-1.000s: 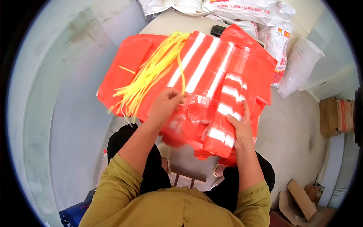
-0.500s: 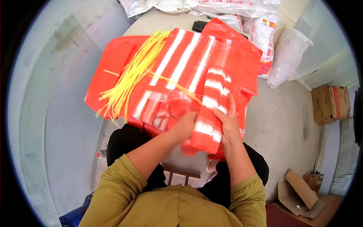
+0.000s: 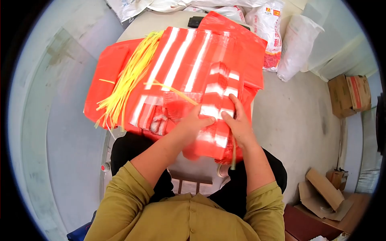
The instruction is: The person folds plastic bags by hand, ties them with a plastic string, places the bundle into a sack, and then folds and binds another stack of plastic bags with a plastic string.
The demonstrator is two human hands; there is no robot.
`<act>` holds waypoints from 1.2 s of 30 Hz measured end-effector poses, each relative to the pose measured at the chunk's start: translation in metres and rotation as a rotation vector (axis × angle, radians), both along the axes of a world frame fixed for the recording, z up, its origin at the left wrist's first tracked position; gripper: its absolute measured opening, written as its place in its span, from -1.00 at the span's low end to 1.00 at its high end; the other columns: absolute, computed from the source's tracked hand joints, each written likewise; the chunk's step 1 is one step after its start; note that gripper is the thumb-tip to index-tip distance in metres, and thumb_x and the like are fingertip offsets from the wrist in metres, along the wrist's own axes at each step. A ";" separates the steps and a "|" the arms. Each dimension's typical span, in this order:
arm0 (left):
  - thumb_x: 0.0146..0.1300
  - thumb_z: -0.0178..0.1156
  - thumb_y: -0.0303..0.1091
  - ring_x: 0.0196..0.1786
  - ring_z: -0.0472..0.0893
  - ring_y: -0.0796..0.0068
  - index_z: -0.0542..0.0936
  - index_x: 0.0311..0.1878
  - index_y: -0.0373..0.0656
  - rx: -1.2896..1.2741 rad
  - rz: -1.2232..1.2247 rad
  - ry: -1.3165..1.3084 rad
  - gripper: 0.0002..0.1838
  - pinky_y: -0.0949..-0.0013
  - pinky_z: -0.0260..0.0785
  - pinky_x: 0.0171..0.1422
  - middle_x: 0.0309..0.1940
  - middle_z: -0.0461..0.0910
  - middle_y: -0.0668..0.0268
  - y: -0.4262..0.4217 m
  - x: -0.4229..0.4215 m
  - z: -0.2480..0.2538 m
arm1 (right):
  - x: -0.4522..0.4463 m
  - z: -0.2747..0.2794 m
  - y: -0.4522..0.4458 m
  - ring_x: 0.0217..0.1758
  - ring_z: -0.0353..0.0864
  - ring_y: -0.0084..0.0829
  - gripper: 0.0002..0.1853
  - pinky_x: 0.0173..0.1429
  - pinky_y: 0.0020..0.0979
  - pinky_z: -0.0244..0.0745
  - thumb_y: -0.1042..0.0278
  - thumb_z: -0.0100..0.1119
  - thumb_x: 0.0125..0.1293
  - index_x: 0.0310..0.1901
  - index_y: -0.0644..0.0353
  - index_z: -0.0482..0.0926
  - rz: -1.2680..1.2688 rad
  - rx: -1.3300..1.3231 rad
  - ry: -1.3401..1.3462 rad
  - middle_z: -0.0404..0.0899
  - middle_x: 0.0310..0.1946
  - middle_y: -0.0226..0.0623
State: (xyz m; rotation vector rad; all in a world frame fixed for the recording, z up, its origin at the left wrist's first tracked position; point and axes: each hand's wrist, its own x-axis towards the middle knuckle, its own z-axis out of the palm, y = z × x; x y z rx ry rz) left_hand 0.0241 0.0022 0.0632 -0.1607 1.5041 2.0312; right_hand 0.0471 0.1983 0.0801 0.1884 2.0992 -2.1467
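Observation:
A folded bundle of red-and-white striped plastic bags (image 3: 213,138) lies tilted over the near edge of a pile. My left hand (image 3: 195,122) grips its left side, thumb on top and the other fingers hidden beneath. On its right side my right hand (image 3: 239,124) is closed, with the thumb and a finger pressed on the plastic. A yellow tie strip (image 3: 177,91) runs under the bundle, and an end hangs out below near my right wrist. More striped red bags (image 3: 181,56) lie flat behind. A bunch of yellow strips (image 3: 130,80) rests to the left.
A dark object (image 3: 195,21) sits at the table's back. White printed sacks (image 3: 263,36) stand behind, with a whitish sack (image 3: 297,48) to the right. Cardboard boxes (image 3: 348,96) are by the right wall, and opened cardboard (image 3: 321,195) lies lower right. My knees are under the near edge.
The bundle has gone from a narrow roll to a wider, flatter shape. My left thumb now lies on top of it. A yellow strip end now shows below it. The whole view has shifted slightly.

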 end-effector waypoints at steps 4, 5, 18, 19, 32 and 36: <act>0.33 0.39 -0.52 0.17 0.70 0.36 0.43 0.44 -0.31 0.006 -0.008 -0.014 -0.38 0.25 0.59 0.26 0.18 0.66 0.17 0.002 -0.001 0.024 | 0.001 0.012 0.020 0.36 0.50 -0.28 -0.28 0.42 -0.25 0.45 0.33 0.26 0.51 0.62 0.15 0.21 -0.079 -0.009 -0.148 0.41 0.45 -0.10; 0.33 0.39 -0.53 0.16 0.70 0.37 0.45 0.42 -0.31 0.002 -0.009 -0.001 -0.40 0.25 0.59 0.26 0.16 0.67 0.18 0.003 -0.001 0.022 | 0.002 0.019 0.024 0.23 0.56 -0.32 -0.31 0.30 -0.27 0.53 0.36 0.26 0.51 0.60 0.18 0.25 -0.050 0.007 -0.195 0.49 0.36 -0.14; 0.33 0.40 -0.52 0.15 0.69 0.42 0.49 0.39 -0.30 -0.019 -0.016 0.034 -0.43 0.28 0.57 0.26 0.15 0.67 0.19 0.009 0.005 0.020 | 0.005 0.050 0.057 -0.02 0.66 0.14 -0.64 0.06 -0.05 0.56 0.10 0.10 0.54 -0.08 0.28 0.68 0.279 1.063 -0.127 0.70 -0.11 0.08; 0.33 0.39 -0.53 0.15 0.69 0.42 0.49 0.39 -0.30 -0.027 -0.023 0.048 -0.43 0.28 0.57 0.27 0.16 0.67 0.19 0.009 0.006 0.019 | 0.003 0.045 0.060 -0.04 0.65 0.14 -0.63 0.05 -0.05 0.56 0.10 0.08 0.55 -0.12 0.28 0.68 0.174 1.098 -0.086 0.70 -0.13 0.07; 0.29 0.40 -0.48 0.17 0.65 0.42 0.45 0.42 -0.33 -0.191 -0.068 0.244 -0.37 0.31 0.54 0.27 0.15 0.66 0.19 0.015 0.008 -0.002 | -0.017 0.025 0.048 0.02 0.60 -0.52 -0.67 0.19 -0.39 0.51 0.32 0.07 0.61 0.13 0.37 0.71 0.176 0.090 0.060 0.70 -0.06 -0.38; 0.28 0.43 -0.44 0.16 0.64 0.42 0.43 0.44 -0.34 -0.310 -0.092 0.405 -0.32 0.33 0.51 0.28 0.12 0.65 0.24 0.016 0.008 -0.003 | -0.023 0.022 0.030 -0.06 0.67 -0.40 -0.71 0.09 -0.35 0.56 0.38 0.11 0.55 0.10 0.41 0.68 0.230 0.190 0.272 0.71 -0.12 -0.23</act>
